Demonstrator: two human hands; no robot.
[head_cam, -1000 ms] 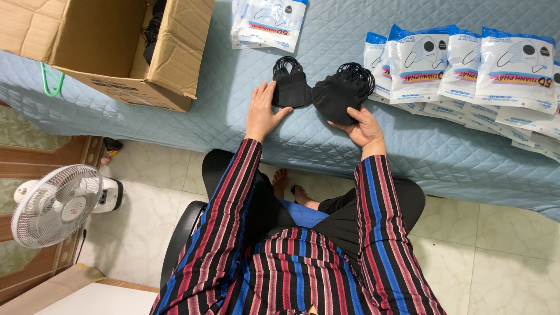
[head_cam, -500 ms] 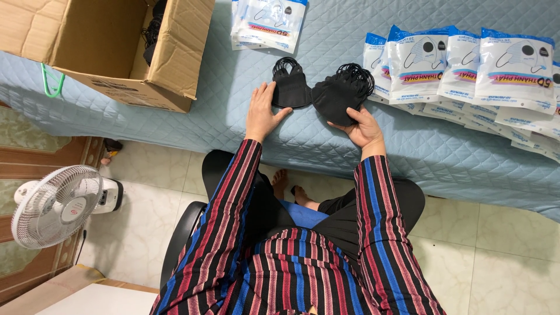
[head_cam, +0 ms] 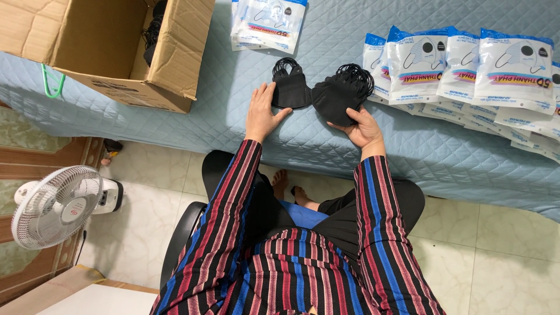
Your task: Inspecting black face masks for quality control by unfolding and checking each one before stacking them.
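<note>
Two stacks of black face masks lie on the quilted blue cover [head_cam: 175, 122] near its front edge, side by side and touching or nearly so. The left hand [head_cam: 261, 114] rests flat beside the smaller stack of black masks [head_cam: 290, 90], fingers together and extended, thumb spread against the stack's lower edge; it grips nothing. The right hand [head_cam: 363, 127] cups the larger stack of black masks [head_cam: 338, 98] from below, fingers curled under it and thumb across its face, clamped on the stack. Both stacks have their ear loops bunched at the far end, pointing away from the person; the smaller stack's long axis runs roughly front to back, while the larger one is tilted, its long axis running diagonally from the right palm up toward the far right. Risks, as judged: the larger stack is held by one edge only, so the loose masks could fan out or slip; the tangled loops could snag between stacks; a sideways sweep could disturb the row of white and blue mask packets [head_cam: 466, 64] just beside. An open cardboard box [head_cam: 116, 52], another pile of packets [head_cam: 268, 23] and a floor fan [head_cam: 58, 204] stand well apart.
</note>
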